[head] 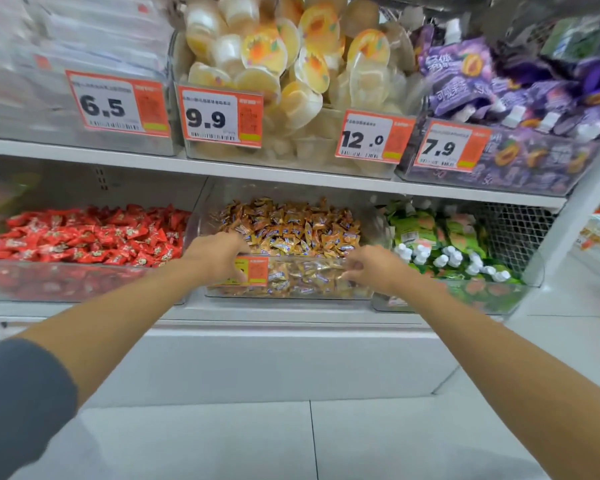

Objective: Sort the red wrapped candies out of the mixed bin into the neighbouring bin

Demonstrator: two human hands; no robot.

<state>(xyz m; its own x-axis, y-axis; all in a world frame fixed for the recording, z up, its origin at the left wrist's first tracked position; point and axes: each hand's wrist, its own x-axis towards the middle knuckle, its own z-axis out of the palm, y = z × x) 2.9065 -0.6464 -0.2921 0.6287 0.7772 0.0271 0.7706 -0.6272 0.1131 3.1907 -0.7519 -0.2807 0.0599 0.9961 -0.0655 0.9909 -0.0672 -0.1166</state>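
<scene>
Left hand (219, 254) grips the front rim of the gold-candy bin (309, 284), right hand (374, 268) curled there, grip unclear; red wrapped candies (84, 237) fill the left bin (66, 282), likely light, slippery, best pinched by crimped ends

The clear plastic bin of gold-brown wrapped candies (291, 233) is open on top. The gap under the white shelf board (257, 171) at its 12 o'clock leaves room to reach in from the front. At 6 o'clock its clear front wall (309, 275), with an orange price tag (255, 270), blocks a low approach. The left hand (215, 254) and right hand (374, 268) take up that wall's two ends. At 9 o'clock a clear side wall (196, 220) rises before the open-topped bin of red wrapped candies (84, 237). At 3 o'clock green spouted pouches (447, 237) stand tall.
</scene>
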